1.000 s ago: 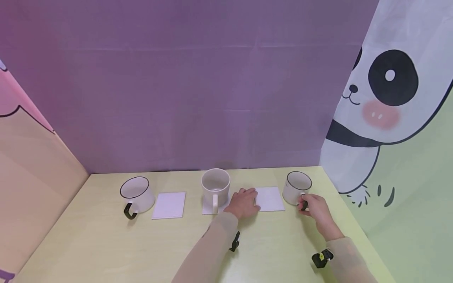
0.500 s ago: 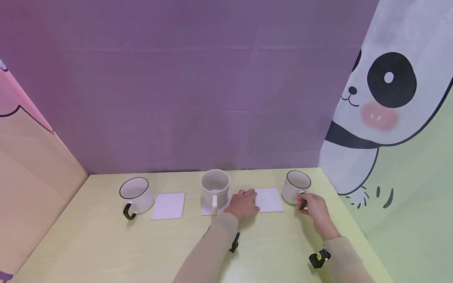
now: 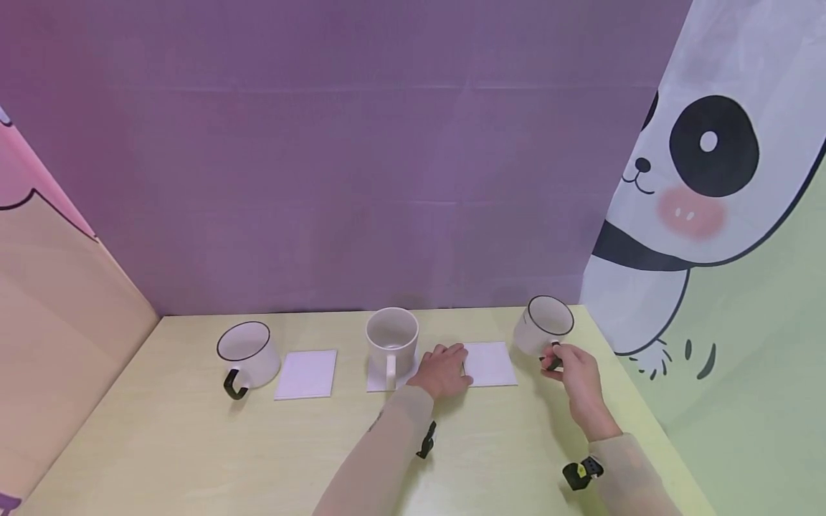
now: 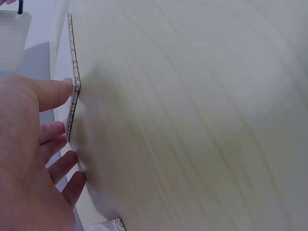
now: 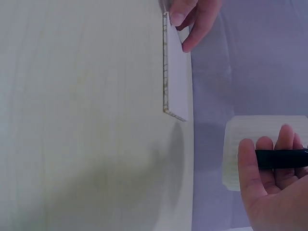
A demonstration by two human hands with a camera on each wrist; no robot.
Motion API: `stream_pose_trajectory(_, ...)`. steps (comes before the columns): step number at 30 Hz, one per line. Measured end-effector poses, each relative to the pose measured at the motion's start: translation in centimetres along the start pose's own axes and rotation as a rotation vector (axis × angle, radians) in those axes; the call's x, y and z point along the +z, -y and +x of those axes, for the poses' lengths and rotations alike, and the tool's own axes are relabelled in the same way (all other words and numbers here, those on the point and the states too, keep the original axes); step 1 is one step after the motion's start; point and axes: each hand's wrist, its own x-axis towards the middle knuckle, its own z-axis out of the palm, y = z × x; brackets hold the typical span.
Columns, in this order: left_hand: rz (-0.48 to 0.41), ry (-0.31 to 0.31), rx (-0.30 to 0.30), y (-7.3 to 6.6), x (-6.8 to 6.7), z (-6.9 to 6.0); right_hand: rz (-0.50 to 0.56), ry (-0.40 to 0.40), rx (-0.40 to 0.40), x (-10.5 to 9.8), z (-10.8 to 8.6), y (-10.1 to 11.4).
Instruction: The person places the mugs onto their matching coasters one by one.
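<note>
With fingers around its black handle [image 5: 281, 159], my right hand [image 3: 579, 383] grips a white dark-rimmed mug [image 3: 533, 337], raised off the table and tilted a little. The right wrist view shows the mug's side in front of the purple backdrop. My left hand [image 3: 442, 373] rests at the left edge of a square white coaster [image 3: 492, 364]; its thumb touches the near corner and the fingers extend along that edge. Seen from the left wrist, the coaster's layered edge [image 4: 72, 48] lies against the thumb, and the fingers are spread and nearly straight.
Left of my left hand, a plain white mug [image 3: 391, 344] stands on another coaster [image 3: 376, 383]. Farther left lies a third coaster [image 3: 306, 374], beside a white mug with a black handle [image 3: 258, 365]. A purple backdrop [image 3: 361, 179] rises behind the light wooden table [image 3: 193, 444].
My right hand has lifted the black-handled mug from the table and tilted it slightly. The left hand stays at the coaster.
</note>
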Motion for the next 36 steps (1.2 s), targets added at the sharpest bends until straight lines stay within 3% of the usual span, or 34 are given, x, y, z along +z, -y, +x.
stream_pose_trajectory(14,-0.022,0.011,-0.017,0.1,0.2,0.2,0.03,0.01,-0.032,1.4,-0.7,1.6)
stream_pose_trajectory(36,-0.024,0.003,-0.027,0.1,0.2,0.3,0.061,0.044,-0.031,4.4,-0.9,2.3)
